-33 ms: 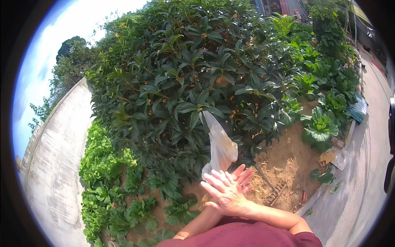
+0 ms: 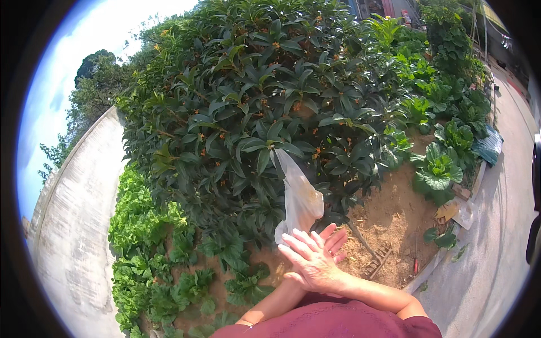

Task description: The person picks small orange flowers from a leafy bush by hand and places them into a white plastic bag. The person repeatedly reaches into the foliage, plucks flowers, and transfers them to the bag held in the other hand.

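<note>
My hands are crossed low in the picture. My right hand (image 2: 316,267) lies over my left, its fingers stretched out and slightly spread. Beneath it, my left hand (image 2: 337,241) shows mainly its outstretched fingers; the palm is mostly covered. Neither hand grips anything. Just beyond the fingertips hangs a translucent plastic bag (image 2: 301,198), its upper end at a leafy twig and something yellowish showing faintly inside. Behind it stands a large dark-green bush (image 2: 236,107) with small orange flower clusters.
Leafy vegetables (image 2: 135,214) grow at the left beside a pale concrete wall (image 2: 79,191); more cabbages (image 2: 438,168) stand at the right. A rake (image 2: 378,263) and a red-handled tool (image 2: 416,265) lie on bare soil. A concrete path (image 2: 490,225) runs along the right.
The hands remain crossed, with only a slight shift of the right fingers. Bush and bag sit marginally further left in the view.
</note>
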